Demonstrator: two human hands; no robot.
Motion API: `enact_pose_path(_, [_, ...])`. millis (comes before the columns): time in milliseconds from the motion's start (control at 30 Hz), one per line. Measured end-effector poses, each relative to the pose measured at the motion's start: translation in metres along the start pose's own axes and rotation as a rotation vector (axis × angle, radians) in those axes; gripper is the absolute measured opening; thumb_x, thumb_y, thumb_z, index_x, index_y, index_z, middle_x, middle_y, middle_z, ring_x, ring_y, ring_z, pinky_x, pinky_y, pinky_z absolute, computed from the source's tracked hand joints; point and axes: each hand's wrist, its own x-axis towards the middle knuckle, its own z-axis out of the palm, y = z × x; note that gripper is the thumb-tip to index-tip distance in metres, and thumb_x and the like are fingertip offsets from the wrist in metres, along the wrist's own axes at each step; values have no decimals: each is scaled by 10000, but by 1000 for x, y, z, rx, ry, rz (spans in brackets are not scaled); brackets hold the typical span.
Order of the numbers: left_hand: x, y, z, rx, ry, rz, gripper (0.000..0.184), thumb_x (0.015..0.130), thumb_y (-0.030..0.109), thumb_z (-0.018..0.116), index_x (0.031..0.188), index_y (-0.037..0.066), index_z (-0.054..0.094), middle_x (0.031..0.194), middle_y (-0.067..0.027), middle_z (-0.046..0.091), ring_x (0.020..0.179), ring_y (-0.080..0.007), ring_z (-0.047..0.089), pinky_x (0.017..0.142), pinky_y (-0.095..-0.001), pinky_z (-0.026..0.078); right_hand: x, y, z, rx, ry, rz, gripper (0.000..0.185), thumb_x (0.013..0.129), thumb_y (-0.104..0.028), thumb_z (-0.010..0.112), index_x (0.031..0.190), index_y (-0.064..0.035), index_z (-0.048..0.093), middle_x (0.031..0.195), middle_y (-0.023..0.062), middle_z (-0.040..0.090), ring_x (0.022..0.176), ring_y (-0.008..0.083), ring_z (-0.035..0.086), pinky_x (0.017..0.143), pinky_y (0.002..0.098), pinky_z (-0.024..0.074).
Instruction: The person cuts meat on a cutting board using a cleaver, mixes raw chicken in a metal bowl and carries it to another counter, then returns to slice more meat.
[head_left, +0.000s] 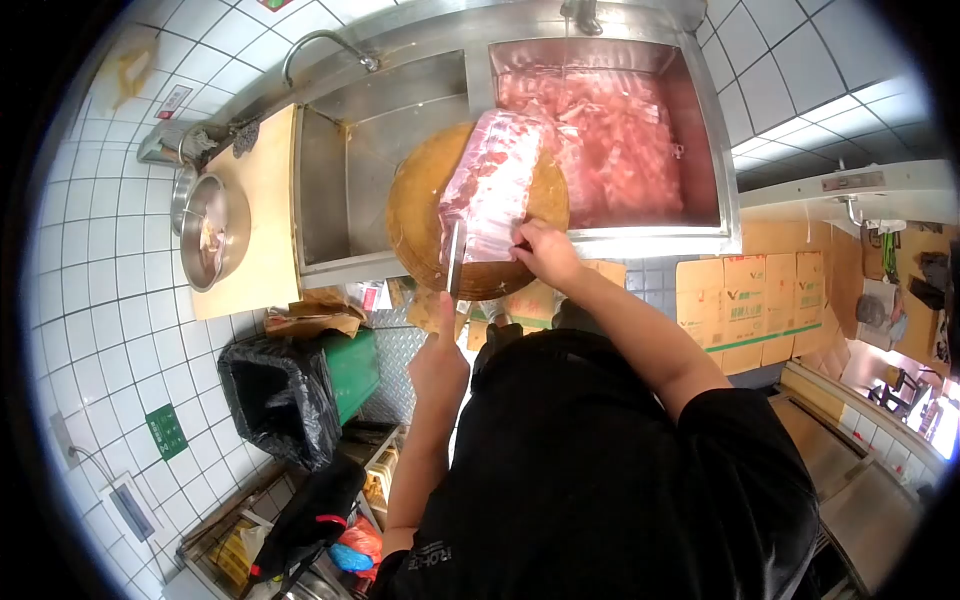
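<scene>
Head view: rib slab (492, 190) lies on round wooden block (415, 205), far end reaching block's far edge, near end by near edge. Left hand (439, 368): fingers wrapped round handle of knife (456, 258), blade pointing away from person, over slab's near left corner. Right hand (547, 254): fingers narrow, holding slab's near right corner. Block sits across near edge of metal sink (375, 200). Right basin (705, 170) holds many meat pieces (625, 150); metal bowl (236, 232) on pale board (264, 215), left.
</scene>
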Motion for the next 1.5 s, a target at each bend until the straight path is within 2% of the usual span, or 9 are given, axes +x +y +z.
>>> enact_pose_path(133, [3, 1, -6, 7, -1, 20, 779, 898, 32, 533, 1624, 197, 304, 848, -202, 672, 725, -420, 668, 648, -548, 511, 0, 5, 4, 17, -5, -7, 168, 822, -119, 776, 889, -58, 634, 928, 139, 645, 883, 340, 667, 791, 442, 550])
enact_pose_path(300, [-12, 39, -81, -85, 404, 48, 585, 946, 66, 519, 1524, 103, 431, 865, -185, 683, 735, -421, 672, 649, -551, 517, -3, 3, 4, 24, 1, 14, 152, 834, -131, 772, 864, -57, 642, 920, 138, 648, 872, 338, 667, 788, 435, 552])
enact_pose_path(400, [-1, 40, -70, -244, 536, 188, 536, 961, 61, 503, 1490, 129, 442, 901, -206, 704, 770, -440, 679, 688, -555, 521, -2, 6, 3, 27, -12, 13, 152, 845, -145, 768, 858, -55, 647, 921, 138, 649, 869, 335, 670, 786, 434, 552])
enact_pose_path(500, [17, 11, -18, 88, -143, -3, 838, 888, 8, 525, 1632, 267, 240, 882, -247, 710, 753, -445, 683, 709, -538, 522, -4, 2, 5, 38, 31, 30, 168, 850, -165, 773, 885, -53, 653, 920, 136, 649, 833, 335, 663, 774, 432, 554])
enact_pose_path(633, [22, 27, -38, 77, -230, -62, 974, 834, -24, 547, 1659, 295, 139, 849, -257, 695, 745, -436, 683, 682, -542, 512, -13, -23, 7, -82, 128, -120, 188, 836, -180, 781, 925, -60, 668, 945, 111, 639, 876, 332, 643, 782, 428, 547])
enact_pose_path(833, [38, -15, -34, 103, -201, -7, 957, 874, 3, 568, 1658, 311, 115, 783, -256, 683, 721, -431, 683, 685, -543, 517, 0, -5, 15, -234, 107, -341, 192, 825, -200, 763, 940, -77, 671, 978, 84, 613, 960, 297, 597, 878, 381, 520])
enact_pose_path(967, [49, -82, -17, -190, -156, 83, 913, 940, 97, 619, 1649, 352, 103, 877, -322, 685, 790, -505, 666, 719, -580, 504, -2, 0, 15, -261, 43, -396, 161, 832, -196, 737, 945, -95, 681, 1015, 69, 621, 981, 278, 583, 899, 381, 510])
enact_pose_path(1167, [27, -11, -38, -54, -155, -6, 891, 928, 61, 585, 1658, 260, 113, 970, -301, 698, 792, -489, 670, 712, -565, 509, 13, 12, 4, -428, -29, -654, 168, 798, -183, 652, 924, -76, 683, 1043, 72, 629, 1012, 264, 588, 890, 403, 523])
enact_pose_path(1500, [23, -20, -17, 143, -136, 88, 929, 846, -12, 551, 1646, 313, 210, 787, -212, 659, 706, -421, 667, 656, -538, 518, 40, 14, -28, -473, -248, -829, 218, 770, -191, 678, 920, -33, 683, 1146, 123, 660, 1156, 289, 618, 962, 403, 530])
